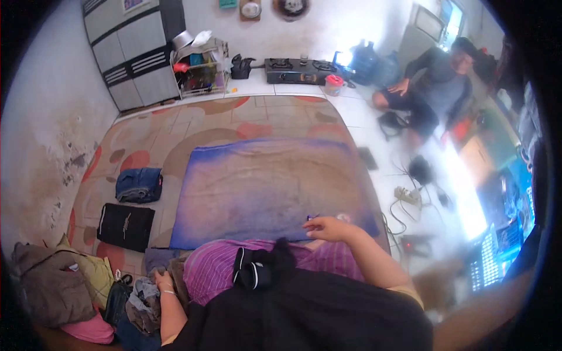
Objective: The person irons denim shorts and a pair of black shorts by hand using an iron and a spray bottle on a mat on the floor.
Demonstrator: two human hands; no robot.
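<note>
My left hand [164, 281] touches a pile of crumpled clothes [147, 302] at my left side; whether its fingers grip cloth is hard to tell. Raised over the near right part of a blue-edged brown cloth [272, 188], my right hand [327, 229] has bent fingers and no held object that I can make out. The cloth lies spread on a patterned mat. Left of it sit folded blue jeans [138, 184] and, nearer me, a folded black garment [126, 226] bearing writing. A purple striped cloth [210, 270] covers my lap.
Brown, olive and pink clothes [57, 285] are heaped at the near left. A two-burner gas stove [300, 71] and a dish rack [200, 70] stand along the far wall. Another person [439, 87] sits at the right, near cables and a power strip [407, 195] on the tiled floor.
</note>
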